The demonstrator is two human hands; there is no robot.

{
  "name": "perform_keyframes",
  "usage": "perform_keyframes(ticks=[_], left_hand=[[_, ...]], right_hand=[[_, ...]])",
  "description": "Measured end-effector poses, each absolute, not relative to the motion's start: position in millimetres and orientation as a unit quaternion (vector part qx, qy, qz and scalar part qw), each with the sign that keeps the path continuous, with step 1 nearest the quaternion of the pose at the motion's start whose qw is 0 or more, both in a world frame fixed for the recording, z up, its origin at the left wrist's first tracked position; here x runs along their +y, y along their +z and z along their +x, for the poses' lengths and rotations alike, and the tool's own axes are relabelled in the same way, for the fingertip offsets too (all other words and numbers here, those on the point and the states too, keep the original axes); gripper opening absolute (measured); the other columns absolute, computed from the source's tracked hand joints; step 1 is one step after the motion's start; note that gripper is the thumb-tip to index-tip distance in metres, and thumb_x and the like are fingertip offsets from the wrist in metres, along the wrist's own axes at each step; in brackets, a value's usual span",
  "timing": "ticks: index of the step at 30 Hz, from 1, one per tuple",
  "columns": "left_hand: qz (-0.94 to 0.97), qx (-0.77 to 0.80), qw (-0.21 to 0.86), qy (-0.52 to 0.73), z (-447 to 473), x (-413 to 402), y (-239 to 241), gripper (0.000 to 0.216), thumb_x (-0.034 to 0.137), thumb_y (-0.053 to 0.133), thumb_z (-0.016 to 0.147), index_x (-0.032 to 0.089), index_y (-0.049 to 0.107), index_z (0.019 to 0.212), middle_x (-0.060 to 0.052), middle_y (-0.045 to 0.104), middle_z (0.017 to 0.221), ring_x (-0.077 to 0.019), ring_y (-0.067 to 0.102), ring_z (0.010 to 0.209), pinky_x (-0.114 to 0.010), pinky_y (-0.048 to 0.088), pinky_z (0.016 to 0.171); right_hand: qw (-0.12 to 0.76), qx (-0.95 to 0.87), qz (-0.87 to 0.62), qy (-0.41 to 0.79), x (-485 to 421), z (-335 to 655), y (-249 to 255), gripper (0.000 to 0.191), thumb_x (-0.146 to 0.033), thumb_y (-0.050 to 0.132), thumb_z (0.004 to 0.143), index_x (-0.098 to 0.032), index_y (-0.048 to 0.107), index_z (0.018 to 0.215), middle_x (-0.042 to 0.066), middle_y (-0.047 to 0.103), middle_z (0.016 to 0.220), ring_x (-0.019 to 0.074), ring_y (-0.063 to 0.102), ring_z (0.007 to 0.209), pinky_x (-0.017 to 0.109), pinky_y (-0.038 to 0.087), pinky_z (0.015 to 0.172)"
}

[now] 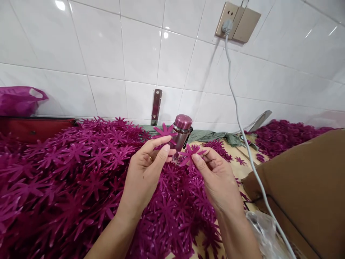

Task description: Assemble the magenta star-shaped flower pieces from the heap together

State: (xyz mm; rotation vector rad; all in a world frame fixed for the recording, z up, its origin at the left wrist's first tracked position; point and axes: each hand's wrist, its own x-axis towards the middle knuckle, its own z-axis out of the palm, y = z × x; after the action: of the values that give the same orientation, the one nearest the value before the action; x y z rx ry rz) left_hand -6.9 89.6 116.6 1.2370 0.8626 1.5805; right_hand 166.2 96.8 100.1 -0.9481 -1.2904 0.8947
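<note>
My left hand [147,162] is closed, thumb against the fingers, with a magenta flower-shaped petal piece [165,130] at the fingertips. Between the thumb and fingers of my right hand [217,171] is a second magenta petal piece [189,154], its narrow lobes spread out. Both hands are raised close together above a large heap of similar petal pieces [94,183]. Right behind the fingers stands an upright bottle [181,135] with a shiny pink lid, its lower part hidden by the hands and petals.
A grey cable [249,154] runs from a wall socket [229,18] down past my right side. Brown cardboard [304,172] and clear plastic [265,230] lie at right. More petals [285,136] are piled by the tiled wall. A purple bag [18,100] sits far left.
</note>
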Motion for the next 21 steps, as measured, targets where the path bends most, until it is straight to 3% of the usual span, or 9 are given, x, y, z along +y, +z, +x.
perform_keyframes(ticks=[7,14,18,21], left_hand=[[0.511,0.362,0.447,0.639,-6,91,118,0.032,0.038,0.072,0.094,0.024,0.076,0.122,-0.004,0.080,0.098,-0.0171,0.076,0.093,-0.025,0.060,0.085],[0.528,0.384,0.414,0.635,-7,89,119,0.030,0.036,0.068,0.096,0.023,0.076,0.122,-0.002,0.079,0.086,-0.0155,0.075,0.084,-0.023,0.057,0.079],[0.532,0.385,0.404,0.637,-7,92,119,0.026,0.031,0.069,0.095,0.023,0.074,0.119,0.001,0.077,0.081,-0.0118,0.072,0.070,-0.020,0.055,0.068],[0.524,0.368,0.422,0.642,-3,92,118,0.037,0.027,0.072,0.093,0.023,0.065,0.129,0.002,0.076,0.085,-0.0097,0.071,0.065,-0.019,0.055,0.066]], right_hand=[[0.592,-0.596,-0.433,0.327,90,165,103,0.019,-0.045,0.067,0.098,-0.026,0.069,0.099,0.003,0.072,0.099,0.0200,0.063,0.094,0.034,0.050,0.090],[0.503,-0.681,-0.435,0.307,84,173,116,0.016,-0.040,0.065,0.098,-0.026,0.068,0.089,0.000,0.070,0.088,0.0186,0.063,0.085,0.032,0.049,0.082],[0.388,-0.746,-0.449,0.304,76,180,122,0.019,-0.042,0.075,0.091,-0.030,0.075,0.105,0.002,0.076,0.106,0.0238,0.068,0.101,0.037,0.050,0.094],[0.420,-0.733,-0.463,0.269,71,180,123,0.021,-0.042,0.076,0.090,-0.030,0.075,0.107,0.003,0.077,0.112,0.0254,0.068,0.107,0.039,0.049,0.099]])
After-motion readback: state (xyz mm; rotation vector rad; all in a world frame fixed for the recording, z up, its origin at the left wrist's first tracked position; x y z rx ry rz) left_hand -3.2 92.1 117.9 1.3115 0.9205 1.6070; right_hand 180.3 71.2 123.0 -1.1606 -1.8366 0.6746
